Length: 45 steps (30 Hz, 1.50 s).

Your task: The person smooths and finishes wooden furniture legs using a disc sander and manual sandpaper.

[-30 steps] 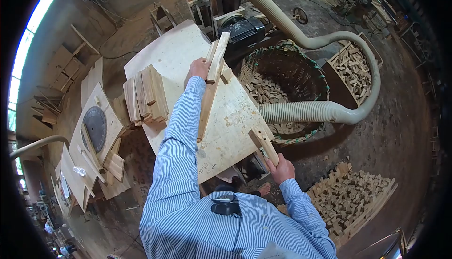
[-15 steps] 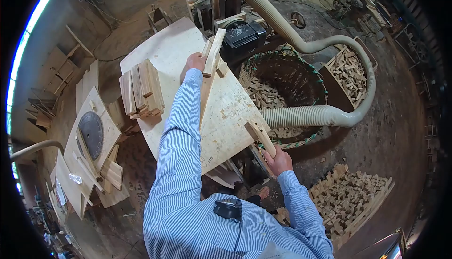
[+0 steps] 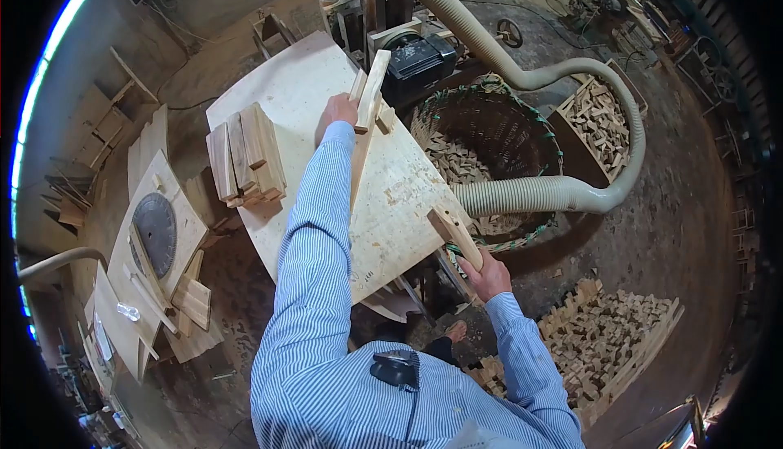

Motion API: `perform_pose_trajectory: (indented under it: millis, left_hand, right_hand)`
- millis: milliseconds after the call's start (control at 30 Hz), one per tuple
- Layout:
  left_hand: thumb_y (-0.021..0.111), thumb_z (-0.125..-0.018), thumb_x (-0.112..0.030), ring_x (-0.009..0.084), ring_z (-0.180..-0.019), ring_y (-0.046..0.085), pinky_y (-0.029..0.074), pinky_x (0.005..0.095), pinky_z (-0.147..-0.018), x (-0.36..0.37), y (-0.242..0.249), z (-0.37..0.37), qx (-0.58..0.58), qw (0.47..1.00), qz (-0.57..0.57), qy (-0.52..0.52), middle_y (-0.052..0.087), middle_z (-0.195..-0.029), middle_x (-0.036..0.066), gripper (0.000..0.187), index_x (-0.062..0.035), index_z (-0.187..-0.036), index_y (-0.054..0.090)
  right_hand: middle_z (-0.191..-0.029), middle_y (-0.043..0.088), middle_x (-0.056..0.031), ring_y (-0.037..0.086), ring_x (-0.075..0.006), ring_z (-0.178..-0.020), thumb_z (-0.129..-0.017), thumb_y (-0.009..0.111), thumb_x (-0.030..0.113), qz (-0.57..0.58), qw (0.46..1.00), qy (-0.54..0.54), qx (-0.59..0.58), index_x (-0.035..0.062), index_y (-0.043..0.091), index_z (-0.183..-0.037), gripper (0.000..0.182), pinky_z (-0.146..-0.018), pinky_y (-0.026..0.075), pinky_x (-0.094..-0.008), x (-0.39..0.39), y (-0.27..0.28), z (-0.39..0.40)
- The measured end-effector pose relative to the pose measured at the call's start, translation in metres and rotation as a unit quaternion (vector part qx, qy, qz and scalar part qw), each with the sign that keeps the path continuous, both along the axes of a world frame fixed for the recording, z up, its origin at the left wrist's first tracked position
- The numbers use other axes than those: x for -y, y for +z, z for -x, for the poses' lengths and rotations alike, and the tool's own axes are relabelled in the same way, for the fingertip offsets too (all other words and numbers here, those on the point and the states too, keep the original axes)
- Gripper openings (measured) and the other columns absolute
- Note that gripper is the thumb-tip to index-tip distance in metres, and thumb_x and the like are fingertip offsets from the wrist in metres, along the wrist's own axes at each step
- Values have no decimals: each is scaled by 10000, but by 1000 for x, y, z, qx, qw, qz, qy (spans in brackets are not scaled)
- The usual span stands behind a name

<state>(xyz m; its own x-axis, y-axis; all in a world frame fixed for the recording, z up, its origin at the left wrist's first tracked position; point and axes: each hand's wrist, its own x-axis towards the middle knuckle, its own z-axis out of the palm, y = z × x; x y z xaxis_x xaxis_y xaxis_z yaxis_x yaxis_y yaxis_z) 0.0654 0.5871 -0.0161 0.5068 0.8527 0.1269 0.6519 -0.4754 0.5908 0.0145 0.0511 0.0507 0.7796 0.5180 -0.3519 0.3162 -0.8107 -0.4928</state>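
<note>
My left hand (image 3: 338, 112) is closed on a short wooden strip (image 3: 357, 88) at the far side of the pale work table (image 3: 391, 229). Beside that strip stands a longer wooden bar (image 3: 374, 82), with a small wood block (image 3: 386, 118) against its right side. A stack of wooden slats (image 3: 247, 155) lies on the table left of my forearm. At the table's near right corner, my right hand (image 3: 489, 276) wraps round the end of a wooden handle (image 3: 461, 239). The undersides of both grips are hidden.
Behind the table is a black motor (image 3: 420, 59). A ribbed hose (image 3: 522, 196) crosses a woven basket (image 3: 506, 115) of wood offcuts. More offcuts (image 3: 603, 335) are piled at right. A round saw blade (image 3: 155, 235) sits on another table at left.
The whole view has shifted slightly. Both hands keep their places on the strip and the handle, with little visible movement.
</note>
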Motion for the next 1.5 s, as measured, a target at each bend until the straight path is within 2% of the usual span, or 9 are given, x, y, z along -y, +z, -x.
perform_pose_trajectory:
  millis: [233, 333, 400, 533, 600, 633, 767, 967, 1500]
  left_hand:
    - [717, -966, -249, 380, -1152, 725, 548, 446, -1025, 52, 22, 26, 38, 994, 91, -52, 765, -1195, 239, 391, -70, -1312, 747]
    - [742, -927, -264, 406, -1170, 675, 534, 495, -1034, 68, 20, 32, 76, 993, 86, -21, 739, -1210, 220, 395, -103, -1287, 754]
    - [745, -917, -232, 402, -1142, 655, 533, 503, -1017, 76, 22, 34, 33, 994, -101, -9, 702, -1176, 208, 390, -105, -1286, 746]
    - [735, -923, -233, 396, -1112, 637, 523, 503, -1008, 100, 28, 49, -16, 985, -161, -64, 660, -1149, 201, 316, -88, -1203, 765]
    - [752, -913, -269, 392, -1119, 655, 531, 462, -1005, 114, 29, 57, 65, 991, -90, -71, 680, -1125, 212, 372, -55, -1216, 765]
    - [724, -939, -313, 399, -1095, 680, 542, 462, -1001, 121, 28, 58, 84, 995, -53, -4, 708, -1120, 222, 376, -37, -1189, 777]
    - [703, -958, -299, 383, -1045, 739, 574, 441, -960, 118, 13, 62, 26, 999, 33, -10, 770, -1105, 245, 364, -3, -1155, 782]
    - [735, -953, -272, 331, -976, 770, 589, 398, -917, 105, 1, 38, 39, 999, 30, -22, 796, -1047, 213, 338, -13, -1163, 788]
    - [766, -935, -300, 321, -1042, 754, 566, 412, -978, 73, 6, 6, 41, 997, 65, 27, 799, -1102, 183, 333, -49, -1149, 812]
  right_hand:
    - [-952, 758, -266, 745, -459, -904, -969, 675, 606, 26, 999, -3, -21, 31, 675, -1066, 583, -827, 579, -545, 39, 6, 8]
    - [-949, 756, -267, 742, -467, -910, -964, 679, 612, 10, 1000, -4, -24, 36, 672, -1063, 585, -826, 579, -547, 58, 3, 12]
    - [-949, 756, -267, 741, -470, -916, -961, 682, 611, 13, 999, -7, -33, 39, 672, -1065, 582, -828, 578, -549, 68, 3, 13]
    - [-952, 756, -265, 737, -474, -927, -953, 691, 608, 18, 999, -9, -40, 45, 667, -1060, 574, -833, 575, -555, 83, 1, 17]
    - [-950, 757, -263, 737, -474, -922, -954, 690, 606, 20, 999, -7, -43, 45, 665, -1056, 570, -832, 575, -556, 90, 2, 16]
    - [-948, 757, -260, 737, -474, -918, -955, 690, 603, 26, 999, -3, -46, 46, 662, -1052, 566, -831, 575, -557, 93, 3, 18]
    - [-940, 756, -257, 737, -470, -907, -955, 692, 599, 25, 999, 2, -31, 54, 655, -1047, 553, -823, 573, -564, 101, 6, 21]
    - [-919, 751, -254, 735, -470, -879, -961, 699, 584, 29, 999, 1, -26, 57, 646, -1032, 534, -796, 577, -563, 106, 8, 24]
    - [-893, 741, -266, 735, -475, -851, -951, 716, 557, 38, 999, 13, -18, 60, 641, -1026, 508, -775, 585, -572, 80, -4, 16]
